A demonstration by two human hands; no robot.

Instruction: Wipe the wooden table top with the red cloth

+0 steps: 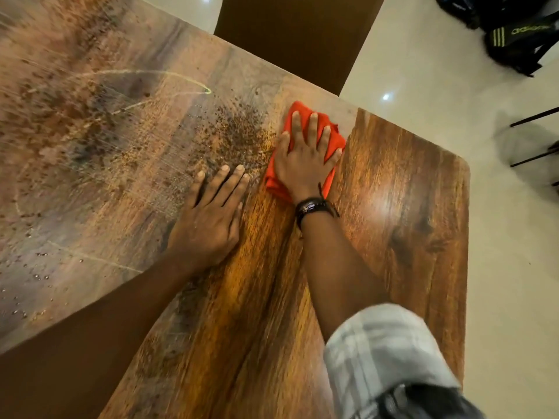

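Note:
The wooden table top fills most of the view. Its right part is glossy brown; its left part looks dusty and grey, with brown crumbs scattered near the middle. A folded red cloth lies near the far edge of the table. My right hand presses flat on the cloth with fingers spread straight. My left hand rests flat on the bare wood just left of the cloth, fingers straight and together.
A dark brown chair back stands at the far edge of the table. A black bag lies on the pale floor at the top right. Thin black legs of some furniture show at the right edge.

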